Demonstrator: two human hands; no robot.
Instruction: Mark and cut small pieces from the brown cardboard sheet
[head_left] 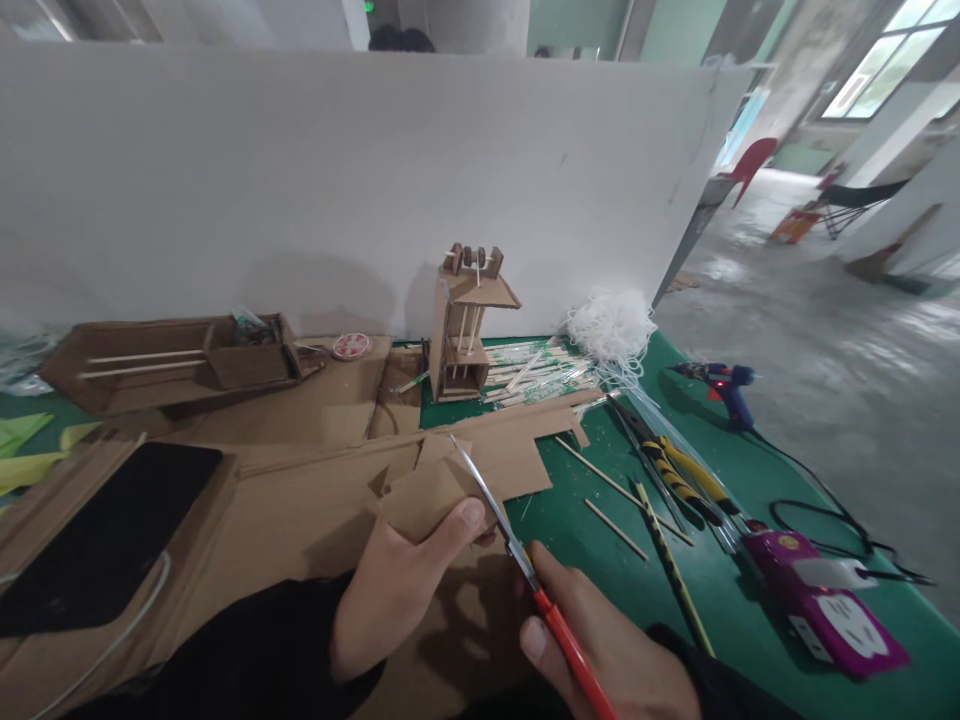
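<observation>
My left hand point(409, 570) pinches a small piece of brown cardboard point(424, 495), thumb on top and fingers mostly hidden beneath. In my right hand point(607, 640) is a pair of scissors point(551, 610) with red handles. The long metal blade reaches up and left along the right edge of the cardboard piece, close to my left thumb. Whether the blades are apart is hard to make out. Larger cardboard sheets point(300, 520) lie under both hands. Behind them stands an upright cardboard model point(442, 330) with thin wooden sticks through it.
At the left are a long cardboard box point(172, 365) and a black tablet-like slab point(112, 530). Wrapped sticks point(536, 375) and tangled white cord point(611, 330) lie behind. Pliers point(686, 475), a glue gun point(724, 385) and a purple power strip point(825, 600) occupy the right side.
</observation>
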